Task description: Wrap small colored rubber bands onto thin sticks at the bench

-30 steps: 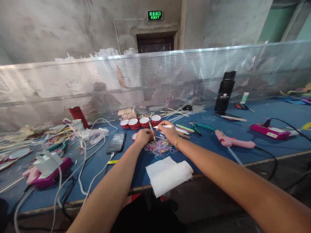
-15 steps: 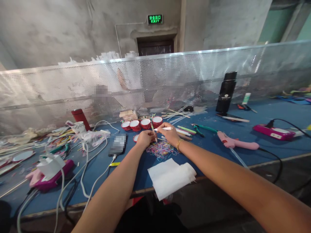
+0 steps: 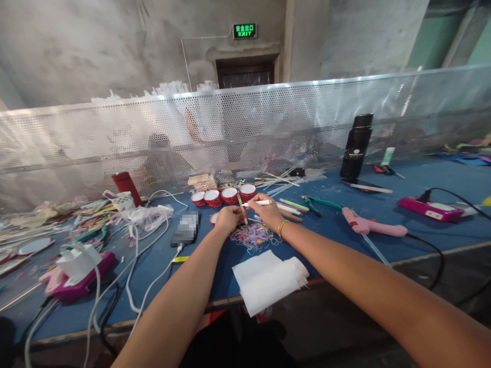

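Both my arms reach out over a blue table [image 3: 383,204]. My left hand [image 3: 227,217] pinches a thin stick [image 3: 241,205] that stands nearly upright. My right hand [image 3: 268,210] holds a white stick [image 3: 256,203] lying crosswise, its tip close to the upright one. Just below both hands lies a pile of small coloured rubber bands [image 3: 253,237]. Behind the hands stands a row of red and white tape rolls [image 3: 222,196]. More coloured sticks [image 3: 293,206] lie right of my right hand.
A folded white cloth [image 3: 268,278] lies at the table's near edge. A phone [image 3: 185,227], cables and a pink box [image 3: 76,271] are at left. A pink glue gun [image 3: 370,225], green pliers [image 3: 318,202] and a black bottle [image 3: 356,148] are at right. A perforated metal screen [image 3: 345,112] runs behind.
The view shifted slightly down and left over the second. Both hands stay at the same spot with their sticks; my right hand's stick has barely moved.
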A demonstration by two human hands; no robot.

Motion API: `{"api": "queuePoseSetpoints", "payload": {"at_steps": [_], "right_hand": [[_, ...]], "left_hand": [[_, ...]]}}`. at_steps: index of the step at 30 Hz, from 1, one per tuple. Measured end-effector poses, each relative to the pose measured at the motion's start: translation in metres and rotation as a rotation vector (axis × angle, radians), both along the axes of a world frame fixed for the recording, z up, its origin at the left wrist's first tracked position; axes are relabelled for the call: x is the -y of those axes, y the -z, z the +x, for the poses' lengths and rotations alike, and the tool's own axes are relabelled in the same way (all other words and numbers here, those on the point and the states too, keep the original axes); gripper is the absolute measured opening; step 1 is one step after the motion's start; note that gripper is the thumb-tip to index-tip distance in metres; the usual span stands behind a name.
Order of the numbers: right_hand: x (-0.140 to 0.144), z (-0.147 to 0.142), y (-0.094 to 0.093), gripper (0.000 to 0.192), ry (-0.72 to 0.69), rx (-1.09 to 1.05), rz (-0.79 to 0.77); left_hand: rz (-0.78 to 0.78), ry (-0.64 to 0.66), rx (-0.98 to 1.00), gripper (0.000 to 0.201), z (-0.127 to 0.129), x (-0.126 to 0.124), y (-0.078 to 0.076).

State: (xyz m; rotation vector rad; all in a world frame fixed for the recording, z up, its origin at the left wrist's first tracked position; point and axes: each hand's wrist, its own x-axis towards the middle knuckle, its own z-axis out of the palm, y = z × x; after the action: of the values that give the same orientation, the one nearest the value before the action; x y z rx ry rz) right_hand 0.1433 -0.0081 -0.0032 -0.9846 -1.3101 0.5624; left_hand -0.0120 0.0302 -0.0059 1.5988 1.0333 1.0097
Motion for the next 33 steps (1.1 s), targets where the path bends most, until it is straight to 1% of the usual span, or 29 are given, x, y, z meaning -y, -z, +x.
{"api": "queuePoseSetpoints", "payload": {"at_steps": [7,12,20,23,26,28,33], "right_hand": [[-0.0014,0.0008,0.0015,0.023,0.007,-0.077,-0.041],[-0.0046,0.0023,0.0039,0.024,-0.014,-0.167,-0.065],[-0.0011,-0.0007,0.0015,0.024,-0.020,-0.104,-0.024],[-0.0012,-0.0010,0.0018,0.024,-0.021,-0.101,-0.034],[-0.0018,-0.0004,0.0023,0.023,-0.015,-0.102,-0.058],[-0.0025,0.0001,0.0027,0.023,-0.011,-0.121,-0.065],[-0.0039,0.0007,0.0035,0.022,-0.023,-0.167,-0.056]], "left_hand": [[-0.029,-0.049,-0.011,0.020,0.0008,0.0071,-0.0071],[-0.055,-0.036,-0.004,0.018,-0.0006,0.0049,-0.0060],[-0.058,-0.024,0.020,0.010,-0.0011,0.0026,-0.0031],[-0.056,-0.025,0.008,0.008,-0.0012,0.0027,-0.0033],[-0.054,-0.026,0.016,0.009,-0.0010,0.0030,-0.0039],[-0.054,-0.027,0.017,0.014,-0.0006,0.0035,-0.0047],[-0.040,-0.055,-0.014,0.022,-0.0002,0.0049,-0.0065]]}}
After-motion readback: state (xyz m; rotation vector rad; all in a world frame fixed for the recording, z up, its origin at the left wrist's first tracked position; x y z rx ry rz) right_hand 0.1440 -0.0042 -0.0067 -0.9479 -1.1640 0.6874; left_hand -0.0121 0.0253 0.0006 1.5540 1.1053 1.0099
